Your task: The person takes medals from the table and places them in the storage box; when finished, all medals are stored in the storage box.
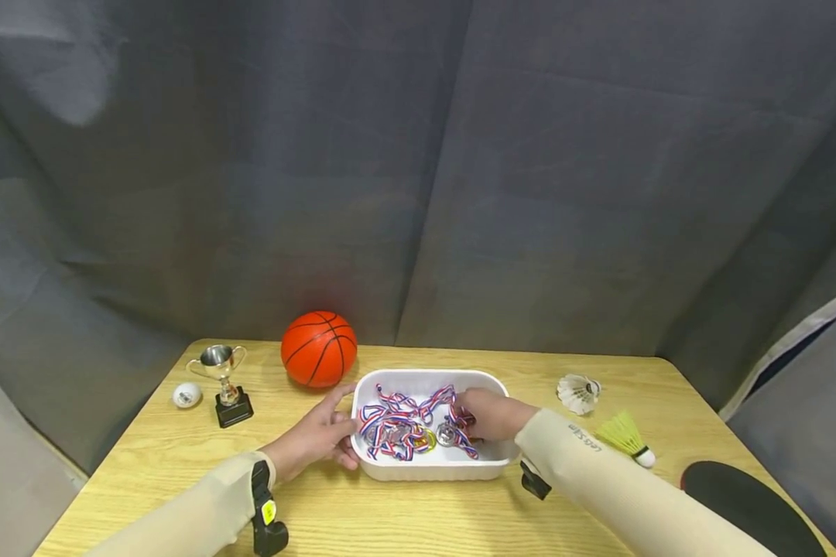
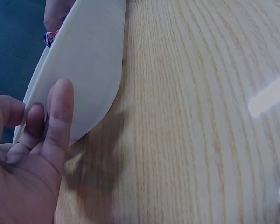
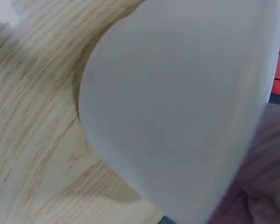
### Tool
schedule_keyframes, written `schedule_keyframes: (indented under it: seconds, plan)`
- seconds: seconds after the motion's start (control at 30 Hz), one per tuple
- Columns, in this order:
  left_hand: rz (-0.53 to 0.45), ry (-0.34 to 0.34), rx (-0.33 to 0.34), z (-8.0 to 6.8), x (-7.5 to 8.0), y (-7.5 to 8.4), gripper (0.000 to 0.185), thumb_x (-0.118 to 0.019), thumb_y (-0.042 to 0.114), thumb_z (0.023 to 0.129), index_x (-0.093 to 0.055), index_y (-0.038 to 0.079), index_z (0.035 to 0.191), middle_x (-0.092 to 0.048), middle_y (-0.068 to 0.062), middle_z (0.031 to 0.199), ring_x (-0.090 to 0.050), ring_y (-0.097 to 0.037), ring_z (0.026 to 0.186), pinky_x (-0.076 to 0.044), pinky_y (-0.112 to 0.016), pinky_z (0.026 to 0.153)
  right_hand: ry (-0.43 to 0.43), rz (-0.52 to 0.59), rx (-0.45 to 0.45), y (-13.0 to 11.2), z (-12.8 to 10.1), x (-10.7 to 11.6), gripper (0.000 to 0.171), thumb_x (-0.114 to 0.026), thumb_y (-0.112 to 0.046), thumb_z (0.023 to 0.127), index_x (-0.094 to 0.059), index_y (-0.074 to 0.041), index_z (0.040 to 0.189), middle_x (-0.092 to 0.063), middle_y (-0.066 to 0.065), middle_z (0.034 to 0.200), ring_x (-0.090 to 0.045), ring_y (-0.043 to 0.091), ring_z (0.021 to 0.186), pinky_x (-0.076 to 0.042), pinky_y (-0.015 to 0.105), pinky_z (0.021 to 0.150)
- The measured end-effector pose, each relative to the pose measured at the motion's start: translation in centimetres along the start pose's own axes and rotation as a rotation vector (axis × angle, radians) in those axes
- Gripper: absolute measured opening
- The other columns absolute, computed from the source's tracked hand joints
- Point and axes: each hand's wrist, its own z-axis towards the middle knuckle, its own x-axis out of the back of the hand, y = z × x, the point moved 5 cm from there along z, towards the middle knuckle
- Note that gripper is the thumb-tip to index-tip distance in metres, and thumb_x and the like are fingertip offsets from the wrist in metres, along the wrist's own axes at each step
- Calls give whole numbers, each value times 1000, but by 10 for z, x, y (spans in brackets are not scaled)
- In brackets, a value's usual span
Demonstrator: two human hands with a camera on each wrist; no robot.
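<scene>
Two hands work at one white tray [image 1: 428, 469], which sits near the middle of the wooden surface [image 1: 390, 518]. The left hand [image 1: 313, 441] rests against the tray's left end, fingers [image 2: 56, 116] fairly straight and lying flat on the smooth outer wall, thumb near the rim. The right hand [image 1: 491, 414] reaches into the tray from the right; its fingers are curled down among the medals [image 1: 407, 425], though whether they actually pinch a ribbon cannot be told. The tray is a shallow plastic rectangle with rounded corners, long axis running left to right. The medals lie in a tangled heap on the tray floor, ribbons striped red, white and blue, with silver and gold discs among the loops; no single direction to the heap.

Far left: an orange basketball [image 1: 319, 348], a small silver trophy [image 1: 224, 383] on a black base, and a white ball [image 1: 186, 395]. Right of the tray: a white shuttlecock [image 1: 578, 393], a yellow-green shuttlecock [image 1: 625, 437], and a dark paddle [image 1: 745, 503] at the near right edge. Surface shows pale oak-like grain.
</scene>
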Motion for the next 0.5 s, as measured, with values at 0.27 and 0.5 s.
schedule_keyframes:
  seconds: [0.27,0.5]
  plan:
    - [13,3,7,-1,-1,-1,74,-47,3,105,-7,9,168,-65,-21,97,-66,-17,68,-67,-30,64,-6,14,-37,0,0,-3,16,-76,7,81,-69,-6,85,-64,1,77,-51,8,70,-52,23,68]
    - [15,10,10,-1,0,0,76,-48,2,106,-7,12,168,-66,-27,105,-66,-18,70,-67,-30,65,-15,-38,-41,-3,-2,1,13,-76,4,85,-70,-7,88,-67,0,81,-54,9,74,-57,27,74]
